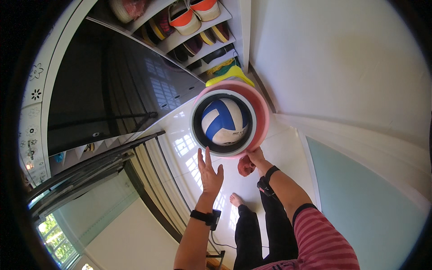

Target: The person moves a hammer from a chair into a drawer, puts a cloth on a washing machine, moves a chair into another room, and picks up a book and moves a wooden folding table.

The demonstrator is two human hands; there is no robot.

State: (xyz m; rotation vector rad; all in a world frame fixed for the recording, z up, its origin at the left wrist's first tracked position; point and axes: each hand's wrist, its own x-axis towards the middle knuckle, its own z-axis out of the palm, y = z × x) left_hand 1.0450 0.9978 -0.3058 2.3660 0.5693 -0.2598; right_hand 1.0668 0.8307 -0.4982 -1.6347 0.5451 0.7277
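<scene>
A blue and white volleyball point(223, 121) rests inside a round grey-rimmed container point(253, 118) with a dark inside. That container sits in, or on top of, a larger pink basin point(263, 118). Just below the grey rim is my left hand point(211, 177), fingers spread and nothing in it; a fingertip overlaps the rim, and contact is unclear. My right hand point(258, 158) is closed at the basin's lower edge, with a bunched reddish cloth point(246, 166) hanging from it. Whether it also grips the basin is hidden.
Shoes point(185, 21) fill a white rack point(206, 27) beyond the basin, with a yellow plastic item point(233, 75) near its foot. A glossy black cabinet door point(114, 77) and a metal railing point(158, 148) stand left. A white wall point(337, 57) rises right.
</scene>
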